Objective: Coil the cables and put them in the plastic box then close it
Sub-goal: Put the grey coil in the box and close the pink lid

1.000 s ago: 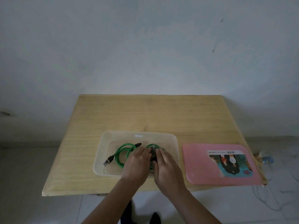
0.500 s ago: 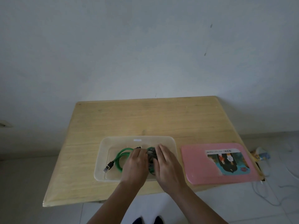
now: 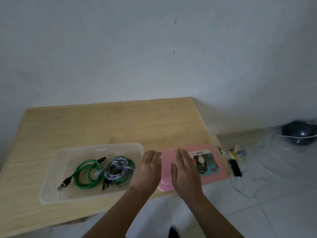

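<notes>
A clear plastic box (image 3: 51, 170) sits uncovered on the wooden table (image 3: 109, 124), near its front edge. Inside lie a coiled green cable (image 3: 85, 174) with black plugs and a coiled grey-white cable (image 3: 118, 169), side by side and partly overlapping. Right of the box lies the flat pink lid (image 3: 221, 176) with a picture label. My left hand (image 3: 149, 170) is open, fingers together, over the lid's left edge. Over the middle of the lid, my right hand (image 3: 185, 170) is open too. Neither hand holds anything.
On the tiled floor to the right lie a black phone (image 3: 235, 167) on a white charging wire, a small colourful packet (image 3: 239, 152) and a dark round fan base (image 3: 300, 135). A bare wall stands behind the table.
Both hands have left the cables inside the box and moved right, above the pink lid. The camera view has swung to the right.
</notes>
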Available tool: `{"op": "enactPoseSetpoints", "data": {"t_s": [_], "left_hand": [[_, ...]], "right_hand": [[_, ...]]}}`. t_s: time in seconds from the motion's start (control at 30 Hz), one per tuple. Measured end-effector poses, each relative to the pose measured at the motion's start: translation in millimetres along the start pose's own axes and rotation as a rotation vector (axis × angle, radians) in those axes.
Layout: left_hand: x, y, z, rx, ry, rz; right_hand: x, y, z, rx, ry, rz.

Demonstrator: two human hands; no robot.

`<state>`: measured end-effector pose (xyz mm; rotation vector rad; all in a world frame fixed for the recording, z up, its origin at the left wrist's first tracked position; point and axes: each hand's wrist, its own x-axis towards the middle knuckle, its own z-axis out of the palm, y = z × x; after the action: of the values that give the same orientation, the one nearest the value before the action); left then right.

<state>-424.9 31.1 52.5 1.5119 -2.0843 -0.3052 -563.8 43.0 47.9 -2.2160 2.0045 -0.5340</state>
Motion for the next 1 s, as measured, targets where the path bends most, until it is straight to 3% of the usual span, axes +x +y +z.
{"op": "enactPoseSetpoints", "data": {"t_s": [0.17, 0.33, 0.63, 1.0], "left_hand": [[-8.6, 35.7, 57.2, -0.070, 0.018, -0.194], [-20.3, 35.8, 95.0, 0.050, 0.023, -0.415], [-23.2, 38.3, 118.1, 0.076, 0.070, -0.513], [-39.2, 74.5, 128.3, -0.078, 0.141, -0.552]], "right_hand": [[-5.4, 90.0, -3.7, -0.056, -0.045, 0.042], [0.1, 154.7, 1.3, -0.098, -0.092, 0.067], [-2.2, 181.4, 16.3, 0.006, -0.053, 0.117], [-31.6, 206.1, 11.7, 0.124, 0.047, 0.246]]}}
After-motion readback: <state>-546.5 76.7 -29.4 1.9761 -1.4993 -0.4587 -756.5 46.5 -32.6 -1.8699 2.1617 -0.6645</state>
